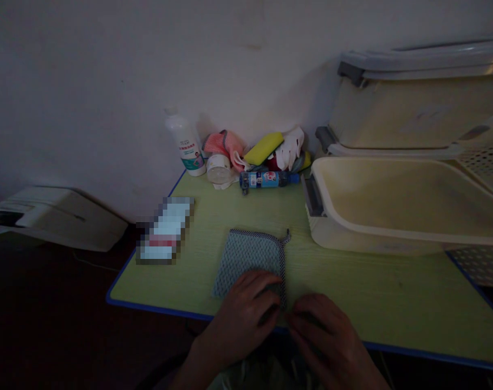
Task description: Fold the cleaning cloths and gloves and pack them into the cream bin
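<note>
A folded grey-blue textured cloth [246, 253] with a checked dark-and-white edging and a small hanging loop lies flat near the table's front edge. Over its lower right part rests my left hand [250, 311], fingers bent down on the fabric and thumb curled in near the front edge. My right hand [328, 336] is just right of the cloth's lower right corner, its fingers curled and drawn together. Whether those fingertips pinch anything is hidden in the dim light. The cloth's near side is partly covered by my left hand.
A cream plastic bin [372, 241] stands at right, with a grey-latched lid [393, 114] behind it. Along the wall are a white bottle [185, 143], a clear jar [219, 170], a pink cloth [224, 143], a yellow sponge [263, 149] and a blue-labelled bottle [265, 179]. A blurred phone [165, 230] lies left.
</note>
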Demonstrator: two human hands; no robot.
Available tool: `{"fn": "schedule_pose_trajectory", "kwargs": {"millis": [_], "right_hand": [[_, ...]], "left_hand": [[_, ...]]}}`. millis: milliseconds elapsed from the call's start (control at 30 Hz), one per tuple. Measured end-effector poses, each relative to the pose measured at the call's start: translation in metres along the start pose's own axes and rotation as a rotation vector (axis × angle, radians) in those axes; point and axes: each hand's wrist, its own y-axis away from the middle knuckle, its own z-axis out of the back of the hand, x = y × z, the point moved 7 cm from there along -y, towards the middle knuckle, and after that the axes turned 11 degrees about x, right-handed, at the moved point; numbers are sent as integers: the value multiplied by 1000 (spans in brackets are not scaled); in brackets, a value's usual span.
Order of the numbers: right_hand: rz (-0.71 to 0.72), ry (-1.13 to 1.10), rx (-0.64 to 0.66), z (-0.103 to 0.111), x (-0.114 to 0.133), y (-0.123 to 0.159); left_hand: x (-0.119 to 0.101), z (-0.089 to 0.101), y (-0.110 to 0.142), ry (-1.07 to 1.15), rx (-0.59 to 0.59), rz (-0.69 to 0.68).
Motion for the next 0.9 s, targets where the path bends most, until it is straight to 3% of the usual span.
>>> {"fn": "schedule_pose_trajectory", "kwargs": {"millis": [567, 733, 900], "right_hand": [[-53, 20, 64, -6, -5, -2], [-65, 13, 58, -7, -6, -3], [-68, 3, 76, -8, -6, -3]], "left_hand": [[-2, 4, 2, 36, -59, -44], [-5, 2, 2, -6, -18, -54], [-1, -2, -1, 25, 43, 27]]}}
